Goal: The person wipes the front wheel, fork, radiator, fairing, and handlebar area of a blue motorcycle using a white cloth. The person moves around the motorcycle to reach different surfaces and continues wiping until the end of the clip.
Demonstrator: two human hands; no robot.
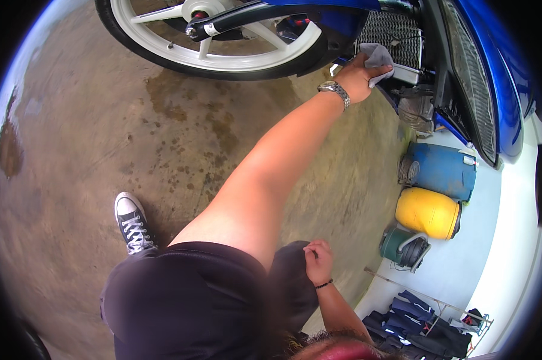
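Observation:
My left hand (354,79), with a metal watch on its wrist, reaches far out to a blue motorcycle (508,90). It is closed on a grey cloth (378,57), which lies against the lower edge of the radiator grille (397,35). Part of the cloth is hidden behind the fingers. Close to my body, my right hand (319,262) is next to the dark cloth over my knee (290,282). Its fingers are curled in and nothing shows in them; a dark beaded bracelet circles that wrist.
The motorcycle's white-rimmed front wheel (208,59) stands on the wet-spotted concrete floor (163,138). Along the wall are a blue drum (440,170), a yellow barrel (428,212) and a green canister-like machine (403,247). Dark clothes (412,318) hang on a rack. My sneaker (132,222) is at left.

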